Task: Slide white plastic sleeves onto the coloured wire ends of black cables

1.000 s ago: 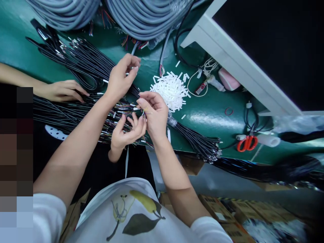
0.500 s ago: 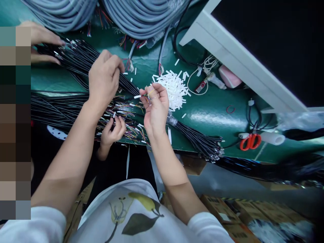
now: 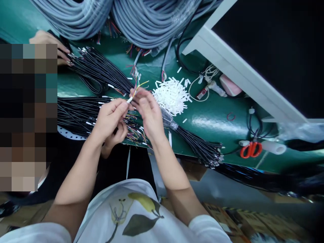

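Observation:
My left hand [image 3: 111, 116] is closed in a pinch on a cable end with a white sleeve [image 3: 130, 100]. Thin multicoloured wires [image 3: 138, 87] fan out beyond the sleeve. Beside them, my right hand [image 3: 152, 113] has its fingers loosely bent and its thumb apart, fingertips close to the wires; whether they touch is unclear. A bundle of black cables [image 3: 106, 64] stretches away to the upper left. Below my left hand, another person's hand [image 3: 117, 136] is among the wire ends of a second black cable bundle [image 3: 78, 108]. Small white sleeve pieces [image 3: 172, 96] are heaped right of my hands.
Grey cable coils [image 3: 154, 23] lie at the back of the green table [image 3: 210, 118]. A large white-framed device [image 3: 215, 40] stands at right. Orange-handled scissors [image 3: 251, 149] and a tied black cable bundle [image 3: 194, 140] lie near the front edge. Another person's hand [image 3: 50, 45] is upper left.
My left hand has come down from the black bundle to the white-sleeved cable end. My right hand has loosened from the wires and shifted slightly left. The view has moved a little.

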`<move>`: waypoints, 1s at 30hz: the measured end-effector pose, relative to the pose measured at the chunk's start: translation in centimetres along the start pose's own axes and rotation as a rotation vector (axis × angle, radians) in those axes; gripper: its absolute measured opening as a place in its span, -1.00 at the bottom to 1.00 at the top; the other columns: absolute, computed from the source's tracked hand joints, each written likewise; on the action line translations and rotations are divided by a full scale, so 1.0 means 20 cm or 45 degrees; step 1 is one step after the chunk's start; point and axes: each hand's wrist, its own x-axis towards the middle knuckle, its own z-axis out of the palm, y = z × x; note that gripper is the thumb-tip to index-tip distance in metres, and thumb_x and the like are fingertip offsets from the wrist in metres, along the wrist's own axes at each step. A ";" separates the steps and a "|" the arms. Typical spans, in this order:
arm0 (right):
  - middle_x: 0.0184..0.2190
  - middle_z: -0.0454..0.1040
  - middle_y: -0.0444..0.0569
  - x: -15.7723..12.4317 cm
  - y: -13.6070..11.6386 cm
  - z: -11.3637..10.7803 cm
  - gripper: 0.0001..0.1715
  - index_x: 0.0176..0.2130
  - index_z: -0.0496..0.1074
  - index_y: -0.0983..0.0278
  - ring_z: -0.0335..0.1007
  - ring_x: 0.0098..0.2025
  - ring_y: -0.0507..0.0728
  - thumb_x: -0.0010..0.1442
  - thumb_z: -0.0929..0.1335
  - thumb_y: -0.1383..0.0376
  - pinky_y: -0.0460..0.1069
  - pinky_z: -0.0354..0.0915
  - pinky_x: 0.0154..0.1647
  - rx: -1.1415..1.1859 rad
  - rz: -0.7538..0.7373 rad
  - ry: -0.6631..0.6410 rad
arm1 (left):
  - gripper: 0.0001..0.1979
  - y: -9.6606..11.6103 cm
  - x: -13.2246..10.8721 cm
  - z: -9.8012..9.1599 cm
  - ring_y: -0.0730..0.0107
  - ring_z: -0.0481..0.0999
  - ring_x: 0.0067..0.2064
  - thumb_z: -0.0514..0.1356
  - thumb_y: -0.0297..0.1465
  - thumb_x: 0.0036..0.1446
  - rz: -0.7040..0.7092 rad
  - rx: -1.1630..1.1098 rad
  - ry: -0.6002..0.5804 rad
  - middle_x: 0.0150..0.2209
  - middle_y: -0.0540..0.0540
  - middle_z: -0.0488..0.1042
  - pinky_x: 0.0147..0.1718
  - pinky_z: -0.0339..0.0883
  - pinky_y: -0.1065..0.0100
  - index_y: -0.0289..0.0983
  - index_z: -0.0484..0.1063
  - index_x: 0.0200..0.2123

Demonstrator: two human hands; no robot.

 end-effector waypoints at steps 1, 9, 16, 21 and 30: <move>-0.02 0.57 -0.05 -0.02 0.03 0.01 -0.54 -0.06 0.50 0.16 0.51 0.05 0.11 0.26 0.42 -0.11 0.04 0.44 0.16 -0.046 0.028 -0.021 | -0.57 -0.01 -0.02 0.00 0.50 0.24 -0.54 0.25 -0.03 0.23 -0.043 -0.049 -0.027 -0.58 0.04 0.29 -0.55 0.14 0.42 -0.28 0.49 -0.47; -0.33 0.54 -0.12 -0.07 0.22 -0.03 -0.55 -0.28 0.55 0.20 0.38 -0.37 0.01 0.22 0.44 -0.12 -0.03 0.43 -0.18 0.030 0.258 -0.093 | -0.57 -0.19 -0.06 -0.03 0.59 0.16 -0.59 0.39 -0.01 0.08 -0.402 -0.399 -0.319 -0.57 0.03 0.32 -0.61 0.09 0.47 -0.31 0.57 -0.40; -0.28 0.61 -0.07 -0.09 0.22 -0.04 -0.55 -0.32 0.57 0.21 0.49 -0.26 0.05 0.22 0.44 -0.11 -0.03 0.45 -0.20 0.065 0.278 -0.102 | -0.61 -0.18 -0.07 -0.08 0.40 0.47 -0.39 0.34 -0.04 0.15 -0.287 -0.133 -0.370 -0.47 -0.05 0.50 -0.33 0.38 0.40 -0.29 0.60 -0.36; -0.33 0.60 -0.09 -0.09 0.13 -0.04 -0.57 -0.31 0.62 0.22 0.56 -0.14 0.11 0.22 0.46 -0.08 0.05 0.48 0.04 -0.104 0.207 -0.158 | -0.62 -0.13 -0.09 -0.13 0.34 0.50 -0.18 0.49 -0.23 -0.05 -0.147 0.179 -0.034 -0.23 -0.05 0.56 -0.15 0.40 0.37 -0.23 0.63 -0.15; -0.45 0.56 -0.16 -0.13 0.11 -0.02 -0.69 -0.39 0.62 0.23 0.51 -0.32 0.04 0.22 0.48 0.07 -0.05 0.45 -0.17 -0.084 0.262 -0.309 | -0.64 -0.07 -0.08 -0.06 0.47 0.43 -0.50 0.47 -0.11 0.01 -0.168 -0.231 -0.052 -0.47 0.03 0.44 -0.49 0.34 0.43 -0.24 0.54 -0.30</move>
